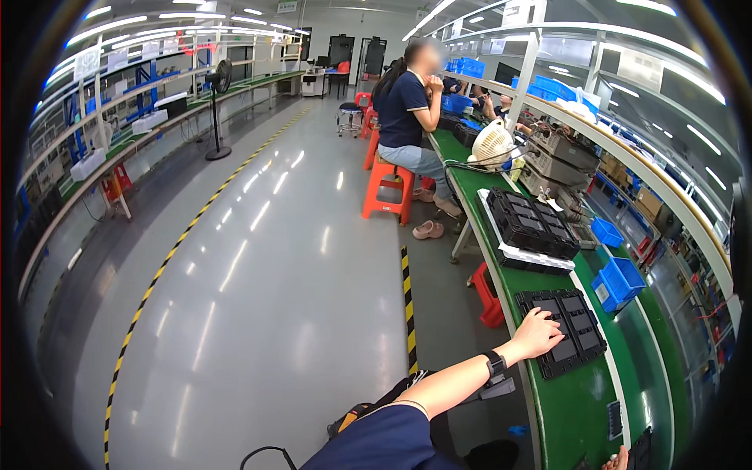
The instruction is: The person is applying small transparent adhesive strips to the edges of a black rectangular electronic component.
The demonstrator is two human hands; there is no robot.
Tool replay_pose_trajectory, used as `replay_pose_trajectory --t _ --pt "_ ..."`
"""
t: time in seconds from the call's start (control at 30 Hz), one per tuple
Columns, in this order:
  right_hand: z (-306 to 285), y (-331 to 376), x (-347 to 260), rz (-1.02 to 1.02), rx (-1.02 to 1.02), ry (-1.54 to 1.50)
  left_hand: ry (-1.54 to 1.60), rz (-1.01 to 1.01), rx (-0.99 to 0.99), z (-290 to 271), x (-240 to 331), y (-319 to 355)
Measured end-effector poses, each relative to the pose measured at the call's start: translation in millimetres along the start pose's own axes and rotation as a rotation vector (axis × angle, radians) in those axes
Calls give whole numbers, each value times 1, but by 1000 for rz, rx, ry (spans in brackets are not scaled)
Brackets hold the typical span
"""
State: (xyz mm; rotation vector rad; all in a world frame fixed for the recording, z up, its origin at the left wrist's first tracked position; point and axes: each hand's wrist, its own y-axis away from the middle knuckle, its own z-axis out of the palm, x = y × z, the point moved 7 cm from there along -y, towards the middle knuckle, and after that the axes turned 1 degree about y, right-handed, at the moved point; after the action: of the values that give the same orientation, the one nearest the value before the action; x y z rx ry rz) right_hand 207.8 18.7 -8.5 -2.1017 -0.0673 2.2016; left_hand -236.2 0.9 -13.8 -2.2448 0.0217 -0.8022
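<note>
My left hand [537, 334], with a dark watch on the wrist, lies open with its fingers stretched over a black plastic tray [583, 362]. The tray is flat on the green bench [560, 407] and has several rectangular pockets. At the bottom edge of the view, only part of my right hand [620, 459] shows, and its fingers are mostly cut off. Beside it is a dark flat piece [641, 448], also partly out of view; whether the hand holds it I cannot tell. A small dark rectangular part [615, 420] lies just beyond that hand.
Farther along the bench, stacked black trays [533, 223] rest on white foam [540, 261]. Blue bins [618, 282] stand to the right, near a cream fan [493, 145]. A seated person [407, 110] occupies a red stool [389, 188]. Another red stool [487, 296] is under the bench.
</note>
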Motion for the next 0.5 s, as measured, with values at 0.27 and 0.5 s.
replay_pose_trajectory --t 0.27,0.5 --pt "-102 -50 53 6 341 -142 -88 42 -105 -1 15 -4" --pt "-87 -45 49 38 150 -146 -244 28 -96 4 4 3"
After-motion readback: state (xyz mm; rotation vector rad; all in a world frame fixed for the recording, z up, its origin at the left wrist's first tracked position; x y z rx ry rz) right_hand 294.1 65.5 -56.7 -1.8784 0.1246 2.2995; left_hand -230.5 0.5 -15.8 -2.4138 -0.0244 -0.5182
